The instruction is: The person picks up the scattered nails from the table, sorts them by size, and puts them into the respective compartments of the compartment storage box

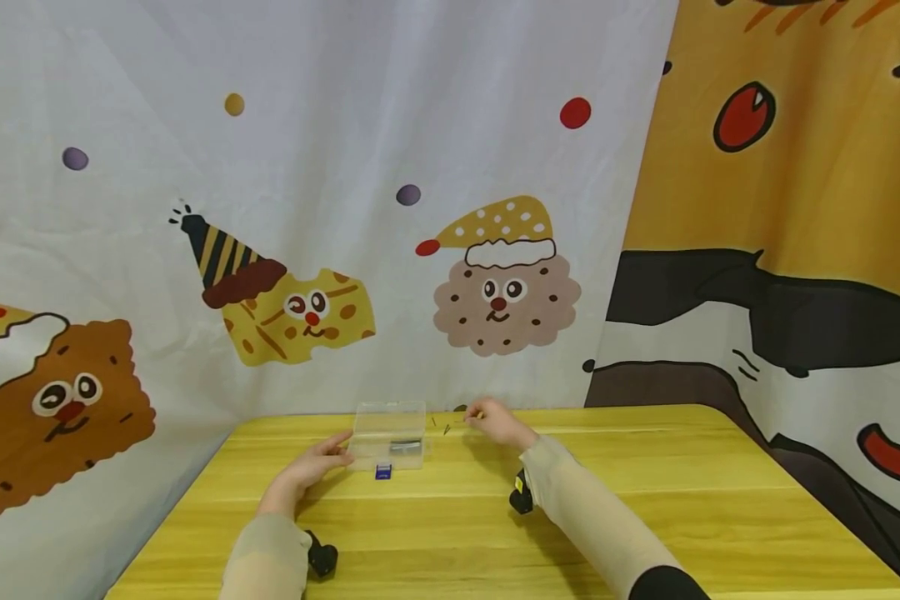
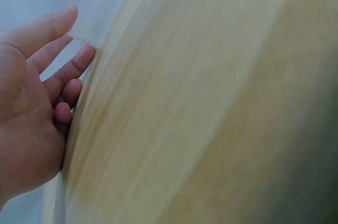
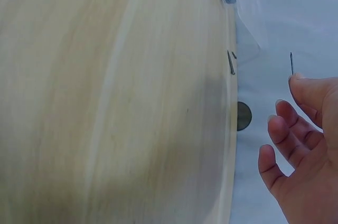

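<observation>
A clear plastic box (image 1: 387, 423) stands near the back of the table with its lid raised. Inside one part of it lie several dark metal nails (image 1: 405, 447). My left hand (image 1: 317, 463) touches the left side of the box, thumb and fingers apart; the box's corner (image 2: 95, 26) shows by the fingertips in the left wrist view. Between thumb and forefinger, my right hand (image 3: 309, 129) pinches a thin nail (image 3: 291, 64), pointed end up in that view. Loose nails (image 3: 231, 63) lie on the table between the box and my right hand.
A small blue piece (image 1: 383, 472) is at the front edge of the box. The wooden table (image 1: 420, 533) ends at a printed cloth backdrop (image 1: 390, 333) just behind the box.
</observation>
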